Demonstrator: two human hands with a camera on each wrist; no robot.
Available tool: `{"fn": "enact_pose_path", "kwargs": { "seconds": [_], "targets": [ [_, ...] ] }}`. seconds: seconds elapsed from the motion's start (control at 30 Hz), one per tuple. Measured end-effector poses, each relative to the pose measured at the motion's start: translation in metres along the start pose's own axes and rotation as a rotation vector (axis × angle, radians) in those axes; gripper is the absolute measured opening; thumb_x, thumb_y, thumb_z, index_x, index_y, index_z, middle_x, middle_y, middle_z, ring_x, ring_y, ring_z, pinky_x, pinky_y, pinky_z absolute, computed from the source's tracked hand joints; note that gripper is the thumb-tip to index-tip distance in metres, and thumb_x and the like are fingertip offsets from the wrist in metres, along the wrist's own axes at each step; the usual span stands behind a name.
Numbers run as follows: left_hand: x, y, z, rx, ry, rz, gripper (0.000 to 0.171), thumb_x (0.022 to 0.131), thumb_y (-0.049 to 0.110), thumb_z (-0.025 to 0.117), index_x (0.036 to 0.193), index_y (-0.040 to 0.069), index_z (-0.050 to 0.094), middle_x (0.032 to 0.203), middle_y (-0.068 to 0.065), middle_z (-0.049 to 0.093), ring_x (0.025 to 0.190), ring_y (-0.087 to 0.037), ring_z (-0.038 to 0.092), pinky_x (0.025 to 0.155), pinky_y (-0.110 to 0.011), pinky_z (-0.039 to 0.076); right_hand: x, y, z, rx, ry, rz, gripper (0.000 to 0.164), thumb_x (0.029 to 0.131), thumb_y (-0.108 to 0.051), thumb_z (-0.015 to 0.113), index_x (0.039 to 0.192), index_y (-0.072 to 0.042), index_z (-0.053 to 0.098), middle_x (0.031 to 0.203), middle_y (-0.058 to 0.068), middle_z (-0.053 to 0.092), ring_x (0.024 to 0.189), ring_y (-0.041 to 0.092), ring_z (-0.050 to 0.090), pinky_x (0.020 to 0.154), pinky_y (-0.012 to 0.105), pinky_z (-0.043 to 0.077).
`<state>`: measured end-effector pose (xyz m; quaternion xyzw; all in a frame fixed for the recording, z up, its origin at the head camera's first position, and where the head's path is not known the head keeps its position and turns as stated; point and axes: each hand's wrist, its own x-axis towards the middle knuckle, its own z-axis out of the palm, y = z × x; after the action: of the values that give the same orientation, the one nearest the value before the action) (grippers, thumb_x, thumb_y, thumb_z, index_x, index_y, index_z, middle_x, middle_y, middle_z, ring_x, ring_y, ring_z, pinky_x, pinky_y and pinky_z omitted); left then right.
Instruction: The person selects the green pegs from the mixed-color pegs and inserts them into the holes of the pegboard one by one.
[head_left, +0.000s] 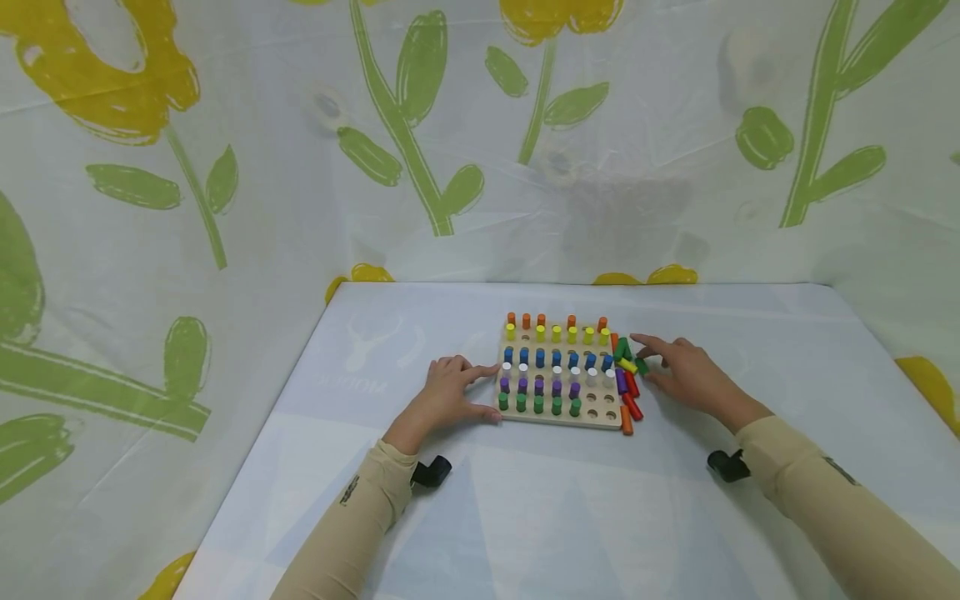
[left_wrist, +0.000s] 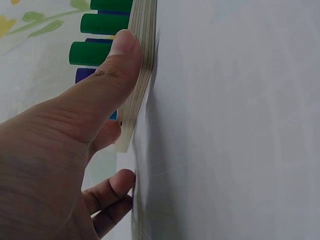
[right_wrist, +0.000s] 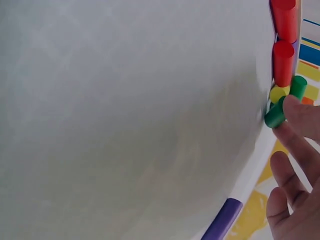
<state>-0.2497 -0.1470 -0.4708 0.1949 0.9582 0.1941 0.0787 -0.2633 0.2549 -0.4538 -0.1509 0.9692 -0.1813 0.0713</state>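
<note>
A wooden pegboard [head_left: 558, 420] lies on the table, with coloured pegs standing in rows: orange at the back, then yellow, blue, white, purple and green. My left hand [head_left: 447, 392] is at its left side, the index fingertip at the left edge and the thumb at the near corner. In the left wrist view the thumb [left_wrist: 125, 50] presses on the board's layered edge [left_wrist: 142, 60], close to the green pegs. My right hand [head_left: 693, 377] is beside the loose pegs on the right. Between its thumb and index finger it pinches a green peg [right_wrist: 276, 116].
Loose red pegs [right_wrist: 283, 65], an orange peg [head_left: 627, 420] and a yellow peg [head_left: 627, 365] lie along the board's right edge. A purple peg [right_wrist: 222, 220] lies apart in the right wrist view. Bare holes [head_left: 592, 413] show at the front right. Flower-printed cloth [head_left: 517, 208] hangs behind the table.
</note>
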Motion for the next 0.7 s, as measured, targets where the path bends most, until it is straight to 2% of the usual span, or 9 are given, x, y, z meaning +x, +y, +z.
{"fn": "enact_pose_path", "kwargs": {
  "seconds": [0.17, 0.37, 0.47, 0.57, 0.7],
  "targets": [
    [0.0, 0.0, 0.0, 0.009, -0.001, 0.003, 0.087, 0.074, 0.062, 0.083, 0.15, 0.034, 0.052, 0.102, 0.001, 0.044, 0.102, -0.02, 0.038, 0.101, -0.046, 0.028, -0.005, 0.0, -0.001, 0.024, -0.008, -0.009, 0.078, 0.096, -0.021, 0.071, 0.16, -0.014, 0.028, 0.126, 0.015, 0.067, 0.111, 0.037, 0.054, 0.093, 0.059, 0.047],
    [0.0, 0.0, 0.0, 0.004, 0.005, 0.007, 0.087, 0.073, 0.061, 0.084, 0.15, 0.033, 0.053, 0.101, 0.0, 0.044, 0.103, -0.022, 0.039, 0.101, -0.046, 0.028, -0.009, -0.004, 0.0, 0.07, -0.042, 0.049, 0.08, 0.101, -0.034, 0.063, 0.164, -0.016, 0.017, 0.123, 0.016, 0.066, 0.106, 0.033, 0.058, 0.09, 0.056, 0.051],
    [0.0, -0.001, 0.001, 0.009, 0.007, 0.007, 0.088, 0.073, 0.062, 0.084, 0.15, 0.033, 0.052, 0.101, 0.001, 0.044, 0.104, -0.022, 0.038, 0.1, -0.046, 0.028, -0.011, -0.005, 0.002, 0.087, -0.037, 0.06, 0.079, 0.102, -0.033, 0.061, 0.164, -0.013, 0.015, 0.123, 0.018, 0.065, 0.104, 0.032, 0.059, 0.091, 0.055, 0.052],
    [0.001, -0.002, 0.002, 0.008, 0.004, 0.004, 0.088, 0.073, 0.062, 0.083, 0.15, 0.033, 0.052, 0.101, 0.001, 0.044, 0.105, -0.022, 0.038, 0.1, -0.046, 0.028, -0.012, -0.006, 0.003, 0.106, -0.02, 0.058, 0.078, 0.103, -0.029, 0.06, 0.163, -0.011, 0.014, 0.124, 0.019, 0.065, 0.106, 0.033, 0.06, 0.096, 0.059, 0.048],
    [0.001, -0.002, 0.002, 0.0, -0.003, -0.003, 0.089, 0.073, 0.062, 0.084, 0.15, 0.032, 0.052, 0.102, 0.001, 0.044, 0.105, -0.023, 0.038, 0.101, -0.045, 0.028, -0.013, -0.005, 0.003, 0.123, -0.002, 0.051, 0.075, 0.104, -0.026, 0.058, 0.163, -0.009, 0.015, 0.125, 0.021, 0.065, 0.111, 0.037, 0.06, 0.105, 0.065, 0.037]
  ]
}}
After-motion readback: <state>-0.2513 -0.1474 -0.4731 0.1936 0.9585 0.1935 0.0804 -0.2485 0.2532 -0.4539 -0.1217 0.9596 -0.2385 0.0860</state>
